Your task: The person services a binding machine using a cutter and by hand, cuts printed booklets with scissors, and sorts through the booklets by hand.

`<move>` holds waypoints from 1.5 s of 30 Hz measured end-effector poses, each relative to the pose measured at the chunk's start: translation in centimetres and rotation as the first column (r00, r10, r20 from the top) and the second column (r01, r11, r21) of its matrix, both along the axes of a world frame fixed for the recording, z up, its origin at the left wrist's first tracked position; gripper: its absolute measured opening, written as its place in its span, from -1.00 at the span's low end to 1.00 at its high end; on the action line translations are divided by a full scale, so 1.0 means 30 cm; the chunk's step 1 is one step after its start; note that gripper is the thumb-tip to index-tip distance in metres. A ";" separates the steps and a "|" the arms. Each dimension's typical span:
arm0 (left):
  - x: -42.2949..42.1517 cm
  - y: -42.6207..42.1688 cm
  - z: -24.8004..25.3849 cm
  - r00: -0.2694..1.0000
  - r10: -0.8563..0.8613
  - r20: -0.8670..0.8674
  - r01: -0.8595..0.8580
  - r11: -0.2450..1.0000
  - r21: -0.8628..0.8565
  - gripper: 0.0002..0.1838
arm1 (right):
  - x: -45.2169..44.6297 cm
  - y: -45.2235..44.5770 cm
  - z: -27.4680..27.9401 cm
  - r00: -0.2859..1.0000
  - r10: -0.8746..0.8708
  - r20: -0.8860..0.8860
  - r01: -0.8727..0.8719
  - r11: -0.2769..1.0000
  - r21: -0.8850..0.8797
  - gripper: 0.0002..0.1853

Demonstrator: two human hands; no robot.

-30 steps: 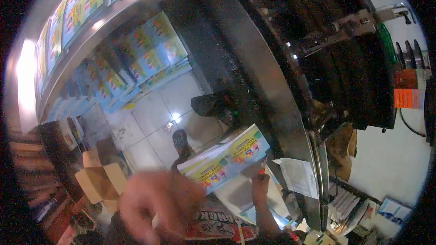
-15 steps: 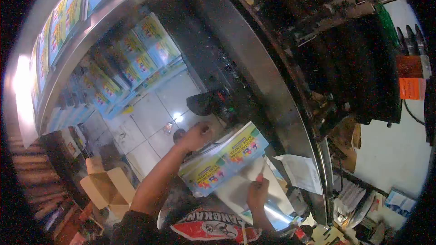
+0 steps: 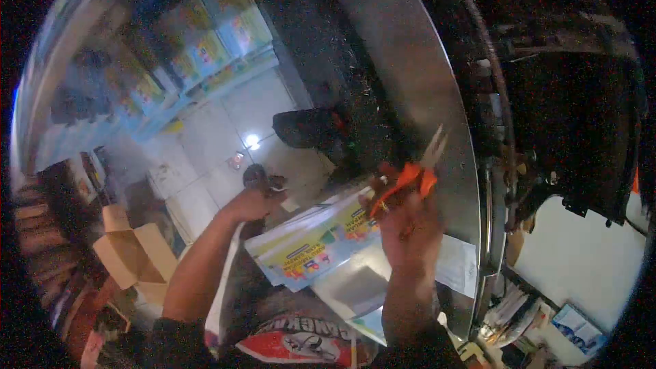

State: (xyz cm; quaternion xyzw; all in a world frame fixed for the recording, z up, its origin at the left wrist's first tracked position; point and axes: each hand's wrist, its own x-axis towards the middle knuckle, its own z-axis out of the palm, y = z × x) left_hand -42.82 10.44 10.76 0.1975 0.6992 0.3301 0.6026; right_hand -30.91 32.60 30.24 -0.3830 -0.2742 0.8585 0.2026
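Observation:
In the head view, my right hand is raised over the right end of the printed sheets, closed on orange-handled scissors. Their pale blades point up and to the right, somewhat blurred. My left hand is by the far left edge of the sheets, fingers curled; what they hold, if anything, is too dark to make out. The stack of yellow and blue printed sheets lies slantwise in front of me. Beneath its near side is a pale, shiny surface.
An open cardboard box stands at the left. More printed stacks sit beyond the white tiled floor. A long metal edge of a dark machine runs down the right. A white packet lies beside it.
My right hand has moved up with the scissors, from the pale surface to above the sheets' right end. My left hand has shifted slightly left in view. The camera view has also shifted.

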 end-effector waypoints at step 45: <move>0.526 -0.541 -0.285 0.939 0.152 -0.308 -0.213 0.961 -0.175 -0.57 | 0.124 -0.032 -0.103 0.772 0.082 0.630 -0.419 0.811 0.408 -0.64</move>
